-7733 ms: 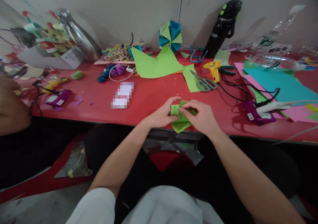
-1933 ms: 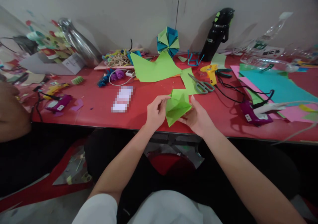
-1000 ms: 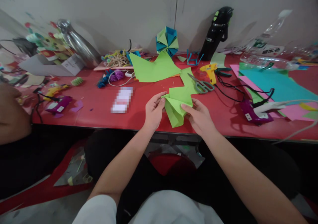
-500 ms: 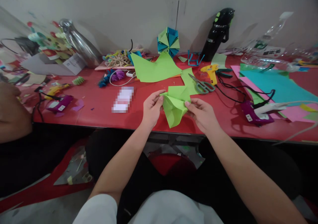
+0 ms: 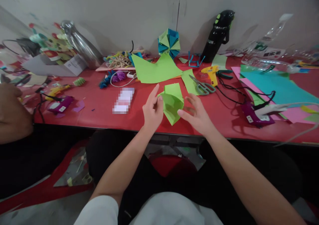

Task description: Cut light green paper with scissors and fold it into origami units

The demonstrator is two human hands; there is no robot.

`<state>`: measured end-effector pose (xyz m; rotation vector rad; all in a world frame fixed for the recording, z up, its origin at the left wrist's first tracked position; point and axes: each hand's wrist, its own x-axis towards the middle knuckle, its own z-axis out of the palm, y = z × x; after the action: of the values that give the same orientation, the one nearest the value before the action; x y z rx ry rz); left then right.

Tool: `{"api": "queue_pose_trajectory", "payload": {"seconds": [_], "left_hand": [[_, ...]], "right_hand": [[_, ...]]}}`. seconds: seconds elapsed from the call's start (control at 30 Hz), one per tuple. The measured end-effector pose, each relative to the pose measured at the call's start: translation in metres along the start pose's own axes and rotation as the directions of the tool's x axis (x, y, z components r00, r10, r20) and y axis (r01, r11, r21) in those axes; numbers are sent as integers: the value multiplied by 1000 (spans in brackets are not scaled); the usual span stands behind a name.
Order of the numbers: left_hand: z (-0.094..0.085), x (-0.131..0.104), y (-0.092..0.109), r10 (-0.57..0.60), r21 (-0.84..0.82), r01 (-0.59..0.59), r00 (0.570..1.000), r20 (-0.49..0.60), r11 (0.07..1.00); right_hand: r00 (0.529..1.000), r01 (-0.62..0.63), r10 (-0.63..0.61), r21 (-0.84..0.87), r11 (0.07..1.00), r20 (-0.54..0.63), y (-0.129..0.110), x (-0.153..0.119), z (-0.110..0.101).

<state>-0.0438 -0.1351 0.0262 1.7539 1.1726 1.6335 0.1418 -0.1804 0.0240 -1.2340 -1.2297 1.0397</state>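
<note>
A folded piece of green paper point(image 5: 173, 105) is between my hands near the front edge of the red table point(image 5: 99, 113), its lower corner pointed. My left hand point(image 5: 153, 110) is at its left side, thumb against the paper and index finger raised apart. On the right side, my right hand point(image 5: 195, 113) has its fingers spread, the thumb tip near or touching the paper's edge. Behind the paper lie a larger green sheet point(image 5: 157, 70), a smaller green piece point(image 5: 189, 82) and grey-green scissors point(image 5: 203, 86).
A yellow glue gun point(image 5: 213, 74), black bottle point(image 5: 216, 37) and paper wheel point(image 5: 168, 43) stand or lie farther back. Purple power strip point(image 5: 258, 113) and coloured sheets point(image 5: 279, 85) are right. A blurred white item point(image 5: 124, 100) and another person's arm point(image 5: 13, 115) are left.
The fingers of both hands have spread, loosening from the green paper. The paper has shifted slightly left and its front now opens like a cup. My right hand has moved a little left.
</note>
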Motion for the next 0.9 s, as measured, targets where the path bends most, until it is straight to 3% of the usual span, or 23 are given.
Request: {"api": "queue_pose_trajectory", "payload": {"seconds": [0.23,0.47,0.6,0.77,0.9], "left_hand": [[16,-29,23,51,4,-51,993,109,999],[26,-50,24,213,-52,-206,955,209,977],[28,-55,26,203,-89,-188,956,212,978],[28,-53,30,113,-158,-84,976,188,984],[30,-51,32,47,-255,-12,990,134,967]], "right_hand": [[955,192,-260,-371,909,-143,8,5,-2],[931,188,-334,-588,787,-150,5,17,-14],[935,205,-316,-487,849,-158,6,19,-14],[970,118,-131,-78,990,-203,12,24,-10],[949,148,-167,-90,985,-267,16,27,-10]]}}
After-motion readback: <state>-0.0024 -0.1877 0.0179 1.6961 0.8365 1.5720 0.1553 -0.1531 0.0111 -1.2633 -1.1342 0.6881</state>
